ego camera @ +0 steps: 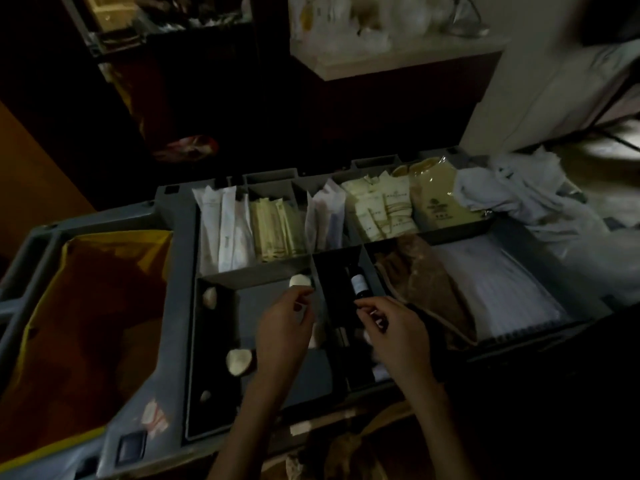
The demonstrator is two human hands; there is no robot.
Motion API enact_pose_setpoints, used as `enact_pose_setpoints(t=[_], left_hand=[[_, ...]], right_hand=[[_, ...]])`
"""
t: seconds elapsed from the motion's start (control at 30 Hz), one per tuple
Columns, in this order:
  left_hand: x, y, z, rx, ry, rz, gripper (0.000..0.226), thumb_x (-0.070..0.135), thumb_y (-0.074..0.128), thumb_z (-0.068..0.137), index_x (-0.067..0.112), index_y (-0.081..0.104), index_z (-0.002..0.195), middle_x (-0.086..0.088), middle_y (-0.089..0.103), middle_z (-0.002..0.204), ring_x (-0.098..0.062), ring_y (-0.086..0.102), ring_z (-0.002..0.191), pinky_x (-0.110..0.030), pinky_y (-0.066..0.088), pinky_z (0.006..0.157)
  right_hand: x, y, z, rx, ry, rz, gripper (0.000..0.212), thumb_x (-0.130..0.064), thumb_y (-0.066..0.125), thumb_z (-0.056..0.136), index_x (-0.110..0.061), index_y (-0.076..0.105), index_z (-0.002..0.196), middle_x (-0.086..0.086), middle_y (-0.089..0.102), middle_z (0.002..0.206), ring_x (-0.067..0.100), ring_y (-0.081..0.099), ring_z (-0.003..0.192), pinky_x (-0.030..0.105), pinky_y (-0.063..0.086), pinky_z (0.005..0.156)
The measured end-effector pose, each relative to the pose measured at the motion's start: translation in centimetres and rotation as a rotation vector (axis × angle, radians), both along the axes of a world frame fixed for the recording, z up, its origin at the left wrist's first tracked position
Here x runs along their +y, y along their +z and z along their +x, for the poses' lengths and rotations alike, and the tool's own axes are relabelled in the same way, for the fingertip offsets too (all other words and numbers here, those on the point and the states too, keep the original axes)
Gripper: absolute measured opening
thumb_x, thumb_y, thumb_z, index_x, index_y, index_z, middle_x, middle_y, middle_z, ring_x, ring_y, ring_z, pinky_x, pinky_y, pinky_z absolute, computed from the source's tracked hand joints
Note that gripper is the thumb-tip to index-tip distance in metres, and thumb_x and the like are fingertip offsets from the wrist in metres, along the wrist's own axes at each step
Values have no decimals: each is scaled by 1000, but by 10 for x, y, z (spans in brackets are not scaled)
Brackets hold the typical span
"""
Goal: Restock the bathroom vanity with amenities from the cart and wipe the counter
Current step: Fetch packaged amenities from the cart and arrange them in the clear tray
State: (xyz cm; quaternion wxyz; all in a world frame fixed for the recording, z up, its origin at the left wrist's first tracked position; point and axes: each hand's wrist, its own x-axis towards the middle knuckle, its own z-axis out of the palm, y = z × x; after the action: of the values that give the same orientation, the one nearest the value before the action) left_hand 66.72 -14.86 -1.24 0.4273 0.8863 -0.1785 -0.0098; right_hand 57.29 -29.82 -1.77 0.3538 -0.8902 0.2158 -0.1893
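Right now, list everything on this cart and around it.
cart tray: one, grey, centre
bag: one, yellow, cart's left end
long packets: several, white, back-left compartment
flat packets: several, pale yellow, next compartment to the right
sachets: many, cream, back row
cloth: one, white, cart's right end
crumpled paper: one, brown, front-right compartment
bottle: one, dark with white label, narrow middle compartment
round pieces: four seen, white, front-left compartment
left hand: at a round piece, grip unclear
right hand: pinching the bottle

matt grey plastic cart [180, 237], paper sachets [273, 233]
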Motion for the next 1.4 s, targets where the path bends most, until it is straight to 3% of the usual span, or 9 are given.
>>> enact_pose_setpoints(t=[0.17, 0.4, 0.57, 0.7, 0.87, 1.1, 1.17, 1.23, 1.4], left_hand=[[-16, 1, 51, -19, -29, -108, 21, 10, 64, 84, 20, 68, 102, 4, 69, 92, -13, 64, 86, -28, 51, 73], [-26, -2, 122, -65, -93, -92, 24, 9, 62, 86, 14, 66, 109, -3, 68, 101, -19, 64, 88, -30, 53, 74], [-28, -1, 159, -102, -125, -81, 28, 5, 61, 85, 14, 66, 111, -1, 67, 103, -15, 61, 91, -16, 39, 69], [-20, -9, 181, -50, -128, -109, 30, 4, 60, 86, 17, 66, 113, 3, 66, 100, -12, 61, 90, -22, 46, 71], [-13, -23, 196, -77, -86, -157, 25, 6, 63, 86, 18, 68, 108, 4, 68, 98, 0, 59, 85, 0, 39, 69], [-10, -27, 197, -22, -88, -295, 28, 1, 62, 87, 18, 67, 108, 5, 68, 102, 1, 61, 90, -6, 46, 78], [-11, -27, 199, 14, -70, -350, 30, 0, 62, 86, 20, 67, 107, 5, 68, 100, 0, 63, 88, -10, 48, 77], [-11, -25, 200, 51, -41, -404, 30, 0, 62, 86, 21, 67, 106, 6, 69, 98, 0, 63, 86, -13, 51, 76], [-12, -25, 201, 115, 11, -472, 27, 2, 62, 86, 16, 68, 109, 4, 69, 97, 1, 63, 86, -11, 50, 74]], right_hand=[[-14, 9, 43, -58, -25, -43, 13, -21, 65, 90, -26, 71, 100, -10, 69, 93, 5, 63, 81, 20, 50, 69], [-17, 13, 100, -20, -41, -47, 15, -20, 63, 91, -27, 70, 102, -11, 68, 94, 1, 60, 81, 9, 44, 69], [-29, 15, 144, -18, -43, -111, 14, -18, 65, 89, -21, 72, 101, -3, 71, 93, 11, 65, 80, 29, 55, 69], [-46, 25, 197, -10, -11, -242, 14, -17, 62, 91, -13, 71, 100, 8, 69, 90, 25, 64, 81, 39, 53, 70], [-62, 41, 281, 131, 28, -301, 27, -17, 50, 98, -13, 62, 121, 9, 61, 120, 25, 58, 107, 31, 44, 87], [-66, 2, 331, 637, -4, -431, 42, -20, 48, 98, -7, 41, 137, 20, 43, 142, 36, 39, 132, 42, 38, 104], [-64, -10, 334, 689, -48, -435, 43, -18, 51, 96, -9, 40, 137, 22, 41, 142, 38, 32, 136, 48, 41, 103], [-62, -12, 336, 674, -79, -377, 41, -21, 52, 96, -9, 42, 134, 22, 47, 137, 39, 40, 130, 48, 45, 98], [-60, -7, 323, 525, -82, -202, 28, -21, 47, 98, -7, 62, 119, 17, 62, 120, 33, 59, 107, 35, 45, 80]])
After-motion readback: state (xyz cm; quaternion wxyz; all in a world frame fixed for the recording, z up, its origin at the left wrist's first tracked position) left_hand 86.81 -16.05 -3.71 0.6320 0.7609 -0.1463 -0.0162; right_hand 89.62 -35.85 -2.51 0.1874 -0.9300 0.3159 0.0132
